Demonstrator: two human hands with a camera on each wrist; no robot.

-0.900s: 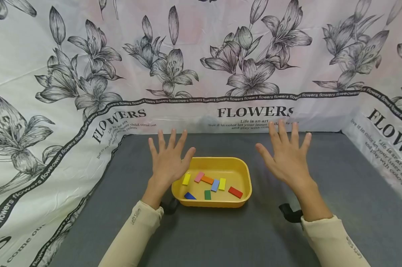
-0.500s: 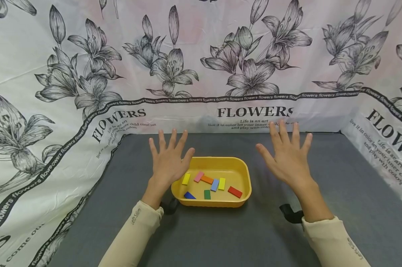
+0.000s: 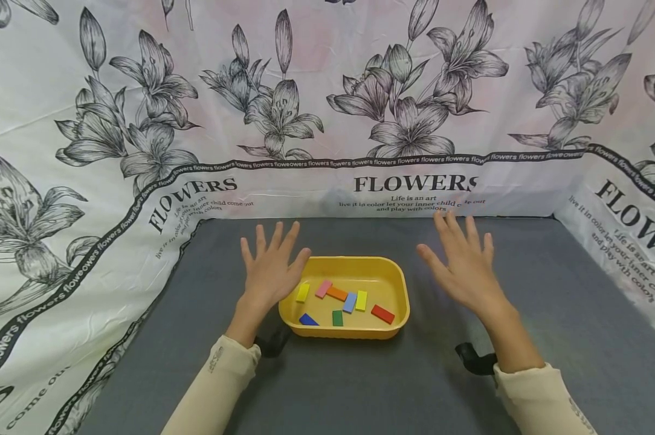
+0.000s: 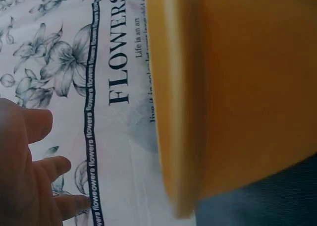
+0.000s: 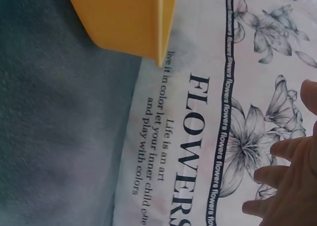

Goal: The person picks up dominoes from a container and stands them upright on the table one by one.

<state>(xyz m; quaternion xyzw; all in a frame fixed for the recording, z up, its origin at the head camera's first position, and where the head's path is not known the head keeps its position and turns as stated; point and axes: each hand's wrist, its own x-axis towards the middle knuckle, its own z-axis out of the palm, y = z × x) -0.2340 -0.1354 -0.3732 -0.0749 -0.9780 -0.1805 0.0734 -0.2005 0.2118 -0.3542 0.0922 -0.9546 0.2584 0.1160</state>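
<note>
A yellow plastic tray (image 3: pixel 345 333) stands mid-table in the head view, its side wall large in the left wrist view. Inside lie several small flat blocks, among them a red block (image 3: pixel 383 313), an orange block (image 3: pixel 336 293), a green block (image 3: pixel 337 318) and a dark blue block (image 3: pixel 308 319). My left hand (image 3: pixel 270 275), fingers spread and holding nothing, overlaps the tray's left rim in the head view. To the right of the tray, my right hand (image 3: pixel 466 275) hovers with straight, spread fingers and an empty palm.
The grey tabletop (image 3: pixel 354 386) spreads around the tray. A white flower-printed cloth (image 3: pixel 306 121) stands as a wall behind and along both sides. Black wrist mounts (image 3: pixel 475 360) hang under the wrists.
Both hands have sunk slightly and drawn a little toward the person, fingers still spread. The tray and its blocks have stayed in place.
</note>
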